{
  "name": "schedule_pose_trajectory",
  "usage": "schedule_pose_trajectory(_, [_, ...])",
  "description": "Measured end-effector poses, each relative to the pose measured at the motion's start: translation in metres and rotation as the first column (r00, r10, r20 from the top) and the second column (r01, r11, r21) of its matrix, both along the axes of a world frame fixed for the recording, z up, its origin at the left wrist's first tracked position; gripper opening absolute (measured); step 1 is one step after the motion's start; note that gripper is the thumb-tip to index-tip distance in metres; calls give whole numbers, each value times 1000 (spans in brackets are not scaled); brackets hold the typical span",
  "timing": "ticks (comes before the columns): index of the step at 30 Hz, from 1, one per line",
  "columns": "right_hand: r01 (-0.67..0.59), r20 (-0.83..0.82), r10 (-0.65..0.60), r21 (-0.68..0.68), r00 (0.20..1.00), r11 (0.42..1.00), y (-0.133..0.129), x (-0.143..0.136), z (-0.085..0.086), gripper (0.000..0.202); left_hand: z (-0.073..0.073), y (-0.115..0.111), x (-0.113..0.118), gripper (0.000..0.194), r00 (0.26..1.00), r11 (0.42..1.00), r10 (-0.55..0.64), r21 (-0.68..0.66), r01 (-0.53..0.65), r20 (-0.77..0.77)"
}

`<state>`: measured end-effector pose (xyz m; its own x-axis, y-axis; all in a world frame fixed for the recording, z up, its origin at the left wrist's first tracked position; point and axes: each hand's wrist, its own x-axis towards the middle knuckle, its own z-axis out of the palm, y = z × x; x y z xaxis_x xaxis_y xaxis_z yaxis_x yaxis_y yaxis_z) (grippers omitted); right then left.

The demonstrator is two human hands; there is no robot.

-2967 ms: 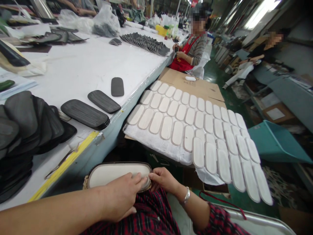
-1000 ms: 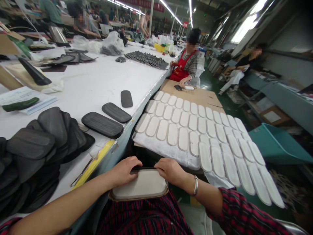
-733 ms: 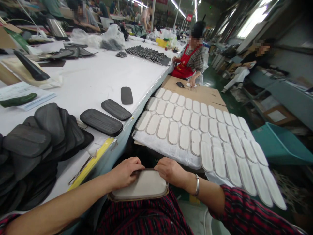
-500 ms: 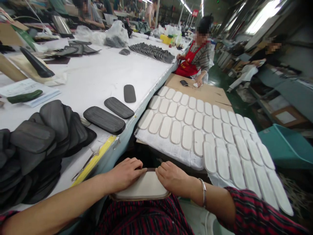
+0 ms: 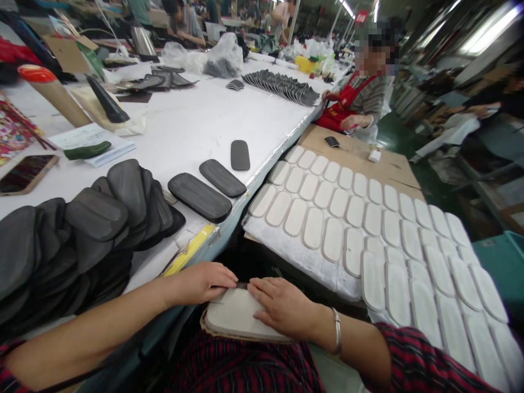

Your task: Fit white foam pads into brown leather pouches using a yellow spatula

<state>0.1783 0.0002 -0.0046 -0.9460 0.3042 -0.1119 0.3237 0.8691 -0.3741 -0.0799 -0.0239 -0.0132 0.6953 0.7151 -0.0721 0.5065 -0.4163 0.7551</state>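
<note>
An oblong white pad (image 5: 233,315) with rounded ends and a brownish edge rests on my lap. My left hand (image 5: 200,281) holds its far left edge, fingers bent over the rim. Across the right part of the pad lies my right hand (image 5: 282,303), its fingertips at the far edge and its thumb on the white face. The undersides of the fingers are hidden. Beyond, on the table, lie a large black oblong pad (image 5: 200,196), a second black pad (image 5: 222,178) and a smaller dark grey piece (image 5: 240,155).
Black pads (image 5: 98,213) are heaped at the left of the white table (image 5: 180,131). Rows of white pads (image 5: 313,226) cover a lower surface at right, some overlapping. A phone (image 5: 27,173) and cucumber (image 5: 87,150) lie far left. A co-worker in a red apron (image 5: 341,103) sits beyond the cardboard.
My view has swung left, so the table things appear further right. My right hand has shifted from pinching the pad's far edge to lying more across its face. The co-worker's hand has lifted off the cardboard.
</note>
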Motion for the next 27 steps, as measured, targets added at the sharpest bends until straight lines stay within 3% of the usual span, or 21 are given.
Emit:
schedule_pose_trajectory(2, [11,23,-12,39,1000,999,-2,-2,2,52,6,-1,1,32,993,997,-42,63,49,-108])
schedule_pose_trajectory(5, [103,6,-103,-1,995,995,-8,2,11,46,19,-12,5,30,972,983,45,185,-2,-228])
schedule_pose_trajectory(7, [219,-41,-221,-46,975,975,-16,14,20,42,27,-28,14,35,969,965,125,255,-68,-215])
schedule_pose_trajectory(9, [297,-83,-301,-52,950,953,-30,32,27,41,31,-46,30,42,979,955,129,284,-79,-160])
schedule_pose_trajectory(13, [309,-111,-303,46,947,950,-65,68,24,25,22,-74,70,37,987,937,46,349,10,-152])
schedule_pose_trajectory(15, [317,-137,-300,126,944,940,-79,78,16,16,12,-82,85,29,977,914,57,404,32,-205])
schedule_pose_trajectory(18, [306,-192,-269,203,944,930,-88,80,3,21,0,-92,96,25,963,861,114,507,27,-245])
schedule_pose_trajectory(22, [347,-284,-300,134,911,928,-86,72,-1,20,-7,-102,99,26,953,811,179,585,-3,-243])
schedule_pose_trajectory(27, [412,-249,-393,24,885,911,-80,67,7,12,-7,-105,106,22,936,812,277,574,-108,-215])
